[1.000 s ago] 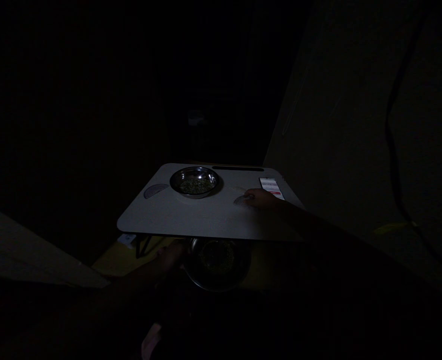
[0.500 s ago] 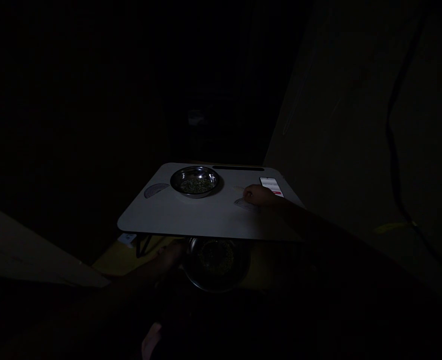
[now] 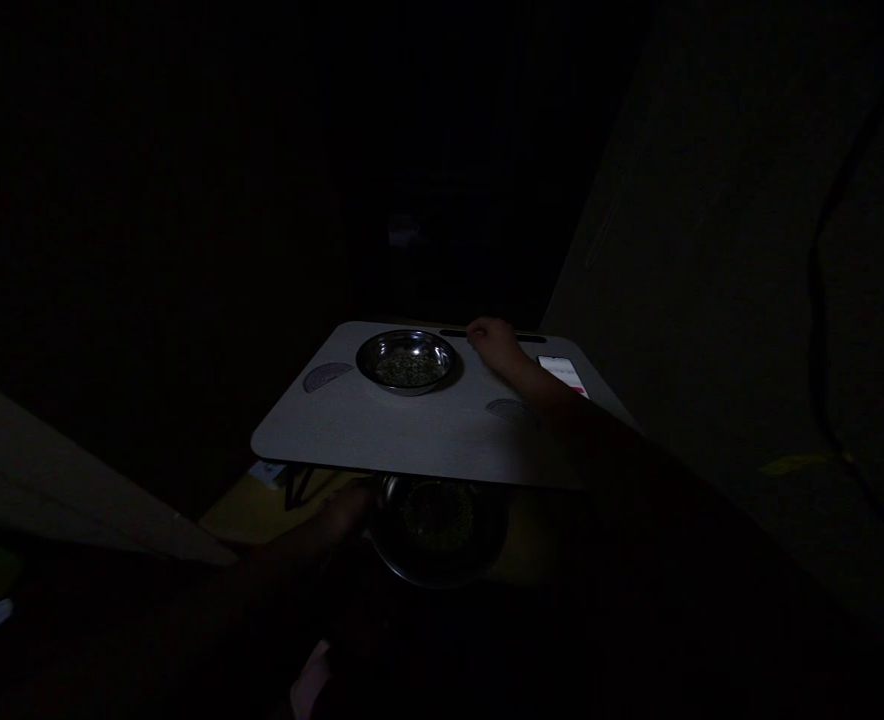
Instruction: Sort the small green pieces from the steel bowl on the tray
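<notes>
The scene is very dark. A small pale folding table [image 3: 382, 440] carries a steel bowl [image 3: 409, 360] with greenish bits inside. My right hand [image 3: 493, 342] is at the table's far edge, just right of that bowl and beside a dark slot [image 3: 487, 333]; its fingers look curled, and what they hold, if anything, is too dim to make out. My left hand [image 3: 344, 508] is below the table's near edge, resting against the rim of a second steel bowl [image 3: 442, 530] with greenish contents.
A lit phone [image 3: 564, 374] lies on the table's right side. Two grey round marks [image 3: 326, 376] [image 3: 508, 409] sit on the tabletop. A pale wall rises on the right, with a dark cable [image 3: 824, 300] hanging on it. A yellow surface [image 3: 239, 510] lies under the table.
My right hand has moved from the grey mark near the phone up and left to the table's far edge by the bowl. The view shifted slightly. My left hand stays at the lower bowl.
</notes>
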### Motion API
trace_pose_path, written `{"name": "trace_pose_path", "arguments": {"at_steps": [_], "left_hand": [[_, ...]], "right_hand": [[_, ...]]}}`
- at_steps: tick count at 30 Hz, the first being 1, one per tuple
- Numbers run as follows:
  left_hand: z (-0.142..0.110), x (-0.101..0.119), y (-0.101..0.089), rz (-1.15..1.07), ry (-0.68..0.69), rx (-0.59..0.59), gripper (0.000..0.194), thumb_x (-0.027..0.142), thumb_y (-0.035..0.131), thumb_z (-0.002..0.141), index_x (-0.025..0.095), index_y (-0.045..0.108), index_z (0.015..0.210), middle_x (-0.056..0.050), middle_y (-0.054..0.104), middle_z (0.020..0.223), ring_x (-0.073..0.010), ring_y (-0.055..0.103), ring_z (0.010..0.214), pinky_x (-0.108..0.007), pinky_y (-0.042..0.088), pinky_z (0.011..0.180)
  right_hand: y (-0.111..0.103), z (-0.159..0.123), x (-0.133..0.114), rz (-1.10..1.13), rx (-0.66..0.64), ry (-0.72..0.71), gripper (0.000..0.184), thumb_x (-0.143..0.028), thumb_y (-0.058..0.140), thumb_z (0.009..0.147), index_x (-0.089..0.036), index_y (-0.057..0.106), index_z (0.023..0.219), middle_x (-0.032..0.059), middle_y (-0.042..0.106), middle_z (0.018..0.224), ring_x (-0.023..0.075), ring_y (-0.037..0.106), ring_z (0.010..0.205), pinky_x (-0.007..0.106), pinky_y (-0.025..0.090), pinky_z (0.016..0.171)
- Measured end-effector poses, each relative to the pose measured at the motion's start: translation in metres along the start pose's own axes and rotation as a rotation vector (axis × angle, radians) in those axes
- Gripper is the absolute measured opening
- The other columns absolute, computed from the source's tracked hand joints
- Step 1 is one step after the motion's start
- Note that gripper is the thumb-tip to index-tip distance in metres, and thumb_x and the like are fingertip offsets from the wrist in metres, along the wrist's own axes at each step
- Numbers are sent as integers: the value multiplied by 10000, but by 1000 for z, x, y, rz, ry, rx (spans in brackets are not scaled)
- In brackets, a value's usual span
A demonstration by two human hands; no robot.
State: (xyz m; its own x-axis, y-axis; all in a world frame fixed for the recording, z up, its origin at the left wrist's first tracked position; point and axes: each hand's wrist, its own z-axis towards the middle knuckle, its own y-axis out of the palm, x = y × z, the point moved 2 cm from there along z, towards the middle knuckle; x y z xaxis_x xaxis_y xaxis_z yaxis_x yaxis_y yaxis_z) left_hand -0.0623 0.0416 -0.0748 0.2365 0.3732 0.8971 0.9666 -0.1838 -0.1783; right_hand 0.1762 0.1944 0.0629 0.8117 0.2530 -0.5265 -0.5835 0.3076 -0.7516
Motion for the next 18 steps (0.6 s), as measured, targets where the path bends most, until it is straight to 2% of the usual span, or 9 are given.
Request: {"name": "trace_pose_path", "arguments": {"at_steps": [2, 7, 12, 18], "left_hand": [[4, -4, -3, -6, -1, 11, 107, 167, 450, 516, 122, 536, 563, -5, 515, 452, -124, 494, 441, -225, 368, 436], [10, -11, -7, -51, -26, -12, 93, 147, 453, 496, 119, 528, 543, 1, 502, 423, -120, 477, 402, -220, 349, 404], [12, -12, -8, -79, -46, 31, 60, 121, 447, 475, 123, 500, 503, 16, 465, 383, -107, 444, 358, -211, 323, 378], [7, -12, -10, -134, -14, -40, 69, 94, 427, 463, 120, 486, 488, 22, 460, 387, -92, 422, 350, -220, 339, 402]], "right_hand": [[10, 5, -18, 19, -11, -56, 246, -148, 391, 710, -131, 581, 866, 45, 603, 824, 114, 530, 735, 219, 376, 656], [39, 12, -48, -67, -152, -216, 242, -175, 441, 706, -120, 569, 903, 60, 603, 837, 123, 532, 745, 212, 377, 652], [67, 13, -49, -262, -281, -317, 293, -283, 460, 724, -120, 552, 949, 97, 560, 984, 158, 499, 888, 233, 355, 741], [87, 12, -42, -458, -415, -241, 456, -397, 465, 715, -114, 487, 1072, 144, 474, 1121, 214, 424, 1018, 284, 318, 820]]}}
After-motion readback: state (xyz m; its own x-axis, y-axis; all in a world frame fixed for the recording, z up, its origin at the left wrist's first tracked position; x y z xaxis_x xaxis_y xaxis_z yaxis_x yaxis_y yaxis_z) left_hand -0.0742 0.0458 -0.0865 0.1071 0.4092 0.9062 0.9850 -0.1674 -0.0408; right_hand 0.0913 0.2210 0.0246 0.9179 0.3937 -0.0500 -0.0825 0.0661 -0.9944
